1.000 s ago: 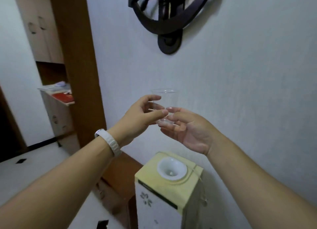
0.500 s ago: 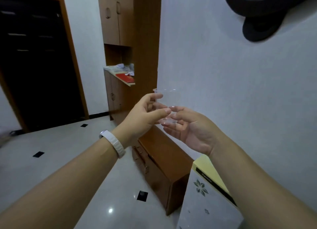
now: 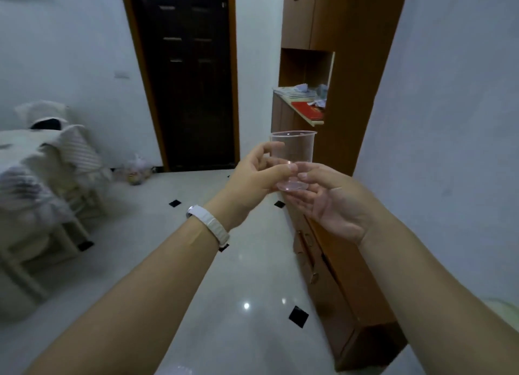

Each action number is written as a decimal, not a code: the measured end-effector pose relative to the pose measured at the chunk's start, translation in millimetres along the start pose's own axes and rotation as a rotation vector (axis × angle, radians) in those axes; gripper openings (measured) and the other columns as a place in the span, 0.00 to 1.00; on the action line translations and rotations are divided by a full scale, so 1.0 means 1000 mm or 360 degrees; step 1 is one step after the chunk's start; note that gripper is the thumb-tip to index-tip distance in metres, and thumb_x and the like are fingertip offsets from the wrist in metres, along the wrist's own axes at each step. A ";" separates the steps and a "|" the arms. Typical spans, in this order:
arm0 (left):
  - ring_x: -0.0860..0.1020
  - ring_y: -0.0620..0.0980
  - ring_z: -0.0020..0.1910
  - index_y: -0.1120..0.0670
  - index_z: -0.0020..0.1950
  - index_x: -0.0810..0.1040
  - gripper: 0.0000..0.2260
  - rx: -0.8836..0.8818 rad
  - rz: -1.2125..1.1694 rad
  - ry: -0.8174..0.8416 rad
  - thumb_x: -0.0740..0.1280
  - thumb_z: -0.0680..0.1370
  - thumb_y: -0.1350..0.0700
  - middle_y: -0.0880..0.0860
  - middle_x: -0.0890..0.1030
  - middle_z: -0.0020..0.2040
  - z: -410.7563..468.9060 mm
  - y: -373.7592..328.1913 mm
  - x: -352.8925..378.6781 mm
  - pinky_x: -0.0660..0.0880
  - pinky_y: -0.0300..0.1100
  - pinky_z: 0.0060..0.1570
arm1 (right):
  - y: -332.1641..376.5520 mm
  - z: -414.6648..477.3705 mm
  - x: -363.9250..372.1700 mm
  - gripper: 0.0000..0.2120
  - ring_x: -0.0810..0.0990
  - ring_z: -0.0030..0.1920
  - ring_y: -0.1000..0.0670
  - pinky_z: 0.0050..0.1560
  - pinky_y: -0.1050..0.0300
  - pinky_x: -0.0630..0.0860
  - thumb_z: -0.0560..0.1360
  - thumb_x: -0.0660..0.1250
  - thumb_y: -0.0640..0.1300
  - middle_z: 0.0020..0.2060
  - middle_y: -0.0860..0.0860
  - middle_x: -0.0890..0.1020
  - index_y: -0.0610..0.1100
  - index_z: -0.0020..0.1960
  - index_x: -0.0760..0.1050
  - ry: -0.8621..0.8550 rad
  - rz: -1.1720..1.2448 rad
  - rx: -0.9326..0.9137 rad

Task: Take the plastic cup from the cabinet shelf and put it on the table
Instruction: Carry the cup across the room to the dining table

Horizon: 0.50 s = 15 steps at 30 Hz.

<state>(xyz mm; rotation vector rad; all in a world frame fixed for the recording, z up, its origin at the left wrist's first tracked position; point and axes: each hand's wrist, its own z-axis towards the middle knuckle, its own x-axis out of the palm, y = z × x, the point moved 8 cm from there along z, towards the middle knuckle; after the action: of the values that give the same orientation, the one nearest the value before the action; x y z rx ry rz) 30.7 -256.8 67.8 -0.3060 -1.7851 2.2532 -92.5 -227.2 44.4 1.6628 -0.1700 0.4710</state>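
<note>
Held upright in mid-air between both hands, the plastic cup (image 3: 292, 156) is carried in front of the person, well away from the cabinet shelf (image 3: 304, 113) seen behind it and above the white tiled floor (image 3: 157, 234). It is gripped low on its wall by the left hand (image 3: 257, 178), whose thumb and fingers are curled partly closed around the lower half, while the right hand (image 3: 330, 199) is kept mostly open, palm up, its fingers cupped under the base and its thumb laid against the lower wall. The cup is clear, thin-walled and empty: the door frame and cabinet are seen straight through it and no liquid or other content is visible. From its look it is judged to be very light and easily squashed, so a gentle hold is called for; a hard pinch near the rim would probably buckle it, and the smooth plastic may slip if it is held only loosely. The stiffer zone near the base, where it is taken now, is judged the better place to hold. On the cabinet shelf some papers and a red book (image 3: 309, 111) are left lying. A cloth-covered table (image 3: 16, 149) is partly visible at the far left, well apart from the cup, and the placing is judged not yet begun.
</note>
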 end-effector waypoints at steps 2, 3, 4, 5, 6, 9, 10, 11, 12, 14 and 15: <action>0.83 0.54 0.52 0.52 0.68 0.69 0.23 -0.0033 0.0057 -0.0075 0.71 0.75 0.58 0.60 0.80 0.57 0.016 0.007 -0.012 0.81 0.48 0.52 | -0.001 0.027 -0.004 0.22 0.79 0.62 0.39 0.58 0.49 0.79 0.74 0.68 0.38 0.63 0.37 0.78 0.40 0.67 0.72 0.0050 0.0013 0.0064; 0.83 0.54 0.52 0.52 0.69 0.68 0.24 -0.0039 0.0096 -0.0099 0.71 0.75 0.57 0.60 0.79 0.58 0.024 0.011 -0.017 0.80 0.50 0.53 | -0.001 0.040 -0.007 0.21 0.79 0.62 0.39 0.57 0.49 0.79 0.74 0.68 0.38 0.62 0.37 0.78 0.41 0.67 0.73 0.0080 0.0014 0.0089; 0.82 0.55 0.53 0.51 0.69 0.68 0.24 -0.0041 0.0129 -0.0122 0.71 0.75 0.57 0.60 0.79 0.58 0.031 0.014 -0.021 0.80 0.50 0.54 | -0.001 0.051 -0.009 0.21 0.79 0.61 0.39 0.56 0.49 0.79 0.74 0.68 0.38 0.62 0.37 0.78 0.41 0.66 0.73 0.0116 0.0020 0.0109; 0.82 0.54 0.53 0.51 0.69 0.68 0.24 -0.0036 0.0156 -0.0152 0.70 0.75 0.57 0.59 0.80 0.58 0.037 0.016 -0.026 0.80 0.50 0.54 | -0.001 0.063 -0.011 0.20 0.80 0.61 0.39 0.56 0.49 0.79 0.74 0.68 0.38 0.61 0.37 0.79 0.41 0.66 0.73 0.0155 0.0031 0.0123; 0.82 0.54 0.53 0.51 0.69 0.68 0.24 -0.0031 0.0177 -0.0189 0.70 0.75 0.57 0.58 0.80 0.57 0.042 0.017 -0.031 0.80 0.49 0.54 | -0.001 0.074 -0.011 0.19 0.80 0.60 0.39 0.56 0.49 0.79 0.74 0.68 0.37 0.61 0.38 0.79 0.42 0.65 0.74 0.0193 0.0043 0.0137; 0.83 0.53 0.53 0.50 0.69 0.68 0.24 -0.0043 0.0204 -0.0331 0.71 0.75 0.57 0.56 0.81 0.56 0.050 0.022 -0.051 0.80 0.48 0.53 | -0.006 0.106 -0.004 0.19 0.81 0.60 0.39 0.58 0.46 0.78 0.74 0.68 0.36 0.60 0.38 0.79 0.42 0.65 0.74 0.0287 0.0092 0.0188; 0.82 0.53 0.53 0.50 0.69 0.68 0.24 -0.0044 0.0215 -0.0378 0.71 0.75 0.57 0.56 0.81 0.56 0.050 0.023 -0.060 0.79 0.48 0.54 | -0.010 0.114 0.002 0.19 0.81 0.60 0.39 0.59 0.45 0.78 0.74 0.68 0.36 0.60 0.38 0.80 0.41 0.64 0.74 0.0327 0.0102 0.0209; 0.82 0.53 0.53 0.50 0.68 0.68 0.24 -0.0045 0.0232 -0.0427 0.71 0.74 0.57 0.56 0.80 0.56 0.049 0.024 -0.071 0.79 0.49 0.54 | -0.014 0.123 0.010 0.18 0.81 0.60 0.39 0.59 0.45 0.78 0.74 0.68 0.36 0.60 0.38 0.80 0.41 0.64 0.74 0.0371 0.0106 0.0232; 0.82 0.53 0.53 0.50 0.68 0.69 0.24 -0.0046 0.0254 -0.0476 0.72 0.74 0.57 0.56 0.80 0.56 0.047 0.025 -0.083 0.79 0.49 0.53 | -0.019 0.130 0.019 0.18 0.81 0.59 0.39 0.59 0.45 0.78 0.74 0.67 0.36 0.59 0.38 0.81 0.41 0.64 0.74 0.0416 0.0109 0.0258; 0.82 0.52 0.52 0.51 0.67 0.70 0.26 -0.0039 0.0278 -0.0577 0.73 0.71 0.57 0.57 0.80 0.56 0.040 0.024 -0.109 0.80 0.45 0.50 | -0.030 0.145 0.041 0.17 0.82 0.58 0.40 0.58 0.46 0.78 0.74 0.67 0.35 0.56 0.39 0.83 0.42 0.63 0.75 0.0500 0.0112 0.0314; 0.82 0.52 0.52 0.52 0.67 0.70 0.26 -0.0038 0.0277 -0.0634 0.73 0.70 0.57 0.57 0.79 0.56 0.035 0.024 -0.123 0.79 0.42 0.48 | -0.037 0.152 0.053 0.17 0.82 0.58 0.40 0.57 0.46 0.79 0.75 0.66 0.35 0.55 0.39 0.83 0.42 0.63 0.75 0.0537 0.0110 0.0345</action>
<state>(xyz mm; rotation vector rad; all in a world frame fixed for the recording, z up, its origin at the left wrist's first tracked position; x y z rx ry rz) 134.1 -334.0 53.7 -0.0136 -2.0450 2.5592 0.9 -361.3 20.0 1.7631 0.0761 0.8380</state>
